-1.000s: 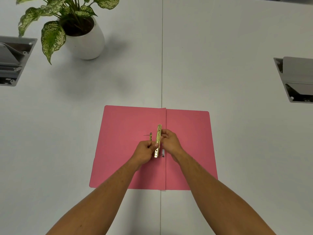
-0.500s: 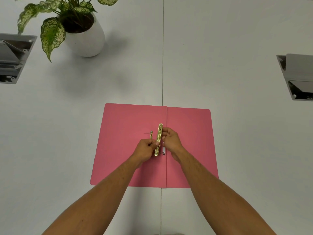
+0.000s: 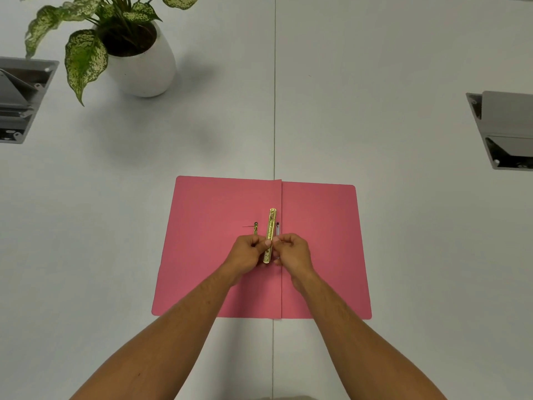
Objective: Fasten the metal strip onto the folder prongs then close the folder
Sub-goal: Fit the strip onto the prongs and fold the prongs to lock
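A pink folder (image 3: pixel 219 255) lies open and flat on the white table. A gold metal strip (image 3: pixel 271 226) stands lengthwise just left of the folder's fold. My left hand (image 3: pixel 248 254) and my right hand (image 3: pixel 294 251) both pinch the strip's lower half from either side. A thin gold prong (image 3: pixel 255 228) sticks up from the left leaf, to the left of the strip. A small pale piece (image 3: pixel 277 228) shows at the fold, right of the strip. The strip's near end pokes out below my fingers.
A potted plant in a white pot (image 3: pixel 141 67) stands at the far left. Grey recessed table hatches sit at the left edge (image 3: pixel 20 99) and right edge (image 3: pixel 504 128). A seam (image 3: pixel 274 111) runs down the table's middle.
My hands slid a little toward me along the strip, so more of its far end shows. The pale piece at the fold now appears beyond my right hand.
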### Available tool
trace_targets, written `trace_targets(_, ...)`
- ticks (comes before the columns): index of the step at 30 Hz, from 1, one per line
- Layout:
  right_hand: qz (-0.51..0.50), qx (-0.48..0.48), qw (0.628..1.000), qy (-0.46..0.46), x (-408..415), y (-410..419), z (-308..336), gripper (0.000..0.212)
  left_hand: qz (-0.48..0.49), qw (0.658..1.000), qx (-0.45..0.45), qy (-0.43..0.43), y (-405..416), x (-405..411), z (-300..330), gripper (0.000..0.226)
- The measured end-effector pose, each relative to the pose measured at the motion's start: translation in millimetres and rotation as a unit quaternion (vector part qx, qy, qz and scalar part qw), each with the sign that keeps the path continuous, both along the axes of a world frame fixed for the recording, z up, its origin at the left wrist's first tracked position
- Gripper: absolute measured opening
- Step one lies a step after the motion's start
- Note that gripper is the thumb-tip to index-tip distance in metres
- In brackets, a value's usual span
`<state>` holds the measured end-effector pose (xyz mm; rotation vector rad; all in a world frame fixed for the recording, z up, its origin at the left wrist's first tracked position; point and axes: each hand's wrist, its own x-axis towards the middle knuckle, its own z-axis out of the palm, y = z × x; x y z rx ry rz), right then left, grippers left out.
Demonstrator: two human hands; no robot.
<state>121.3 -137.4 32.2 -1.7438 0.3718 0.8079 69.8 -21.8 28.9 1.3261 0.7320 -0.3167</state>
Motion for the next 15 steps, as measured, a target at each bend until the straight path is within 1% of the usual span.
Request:
trace_targets(3, 0.024, 0.046, 0.998, 0.023, -8, -8, 2, 0.01, 0.003, 1.0, 0.001, 0.0, 0, -1, -2, 0.024)
trace_targets(5, 0.037, 0.062, 0.997, 0.017, -9, -11, 5, 0.011, 0.003, 1.0, 0.003, -0.001, 0, -1, -2, 0.023)
trace_targets(7, 0.046, 0.06, 0.997, 0.003, -7, -13, 6, 0.01, 0.005, 1.0, -0.002, -0.001, 1, -2, -2, 0.023)
trace_targets(12, 0.057, 0.049, 0.997, -0.012, -4, -16, 8, 0.017, 0.002, 1.0, 0.0, -0.011, 0, -4, 1, 0.027)
trace_targets(15, 0.056, 0.05, 0.997, -0.018, -3, -17, 8, 0.019, 0.028, 1.0, -0.003, -0.012, -1, -9, 2, 0.024)
